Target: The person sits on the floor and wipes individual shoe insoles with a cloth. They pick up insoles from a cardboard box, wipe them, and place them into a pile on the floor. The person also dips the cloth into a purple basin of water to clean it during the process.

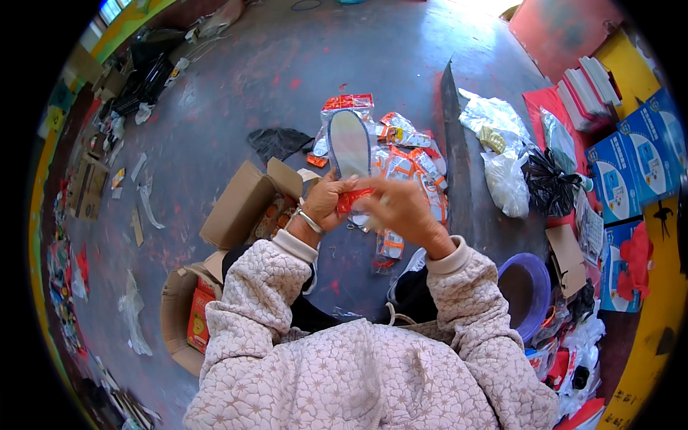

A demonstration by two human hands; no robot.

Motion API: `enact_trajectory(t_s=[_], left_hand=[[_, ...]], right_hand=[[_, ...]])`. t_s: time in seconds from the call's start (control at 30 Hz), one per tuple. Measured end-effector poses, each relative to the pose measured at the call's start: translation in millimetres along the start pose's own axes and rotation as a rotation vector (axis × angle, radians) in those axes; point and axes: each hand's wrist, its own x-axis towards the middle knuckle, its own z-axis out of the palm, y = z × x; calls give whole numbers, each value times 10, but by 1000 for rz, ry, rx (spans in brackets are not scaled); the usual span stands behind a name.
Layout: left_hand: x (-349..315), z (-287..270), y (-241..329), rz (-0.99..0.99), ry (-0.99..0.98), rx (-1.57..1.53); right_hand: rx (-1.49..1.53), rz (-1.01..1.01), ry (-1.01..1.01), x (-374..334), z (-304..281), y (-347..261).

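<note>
In front of my body, my left hand [322, 203] is closed around the heel end of a pale insole [348, 142] with a dark stitched edge. The insole points away from me. A small red piece [352, 198] shows at its heel, between my two hands; I cannot make out what it is. Close beside it, my right hand [403, 208] is smeared by motion, so its fingers do not show clearly. On the floor beyond lie several clear packets [398, 168] with orange and white markings. A clear bag with a red top [348, 102] lies behind the insole.
An open cardboard box [240, 204] stands at my left, with another box [175, 308] holding a red package nearer me. A purple tub [534, 294] is at my right. Plastic bags [505, 179] and blue boxes [648, 147] line the right side, past a dark strip [453, 143].
</note>
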Motion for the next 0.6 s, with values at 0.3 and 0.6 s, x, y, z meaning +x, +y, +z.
enact_trajectory(t_s=[0.3,0.6], left_hand=[[-148,-173,-278,-76,-370,478],[-205,133,-194,-117,-281,645]], right_hand=[[-236,-556,332,159,244,218],[-120,-87,773,384,-572,605]])
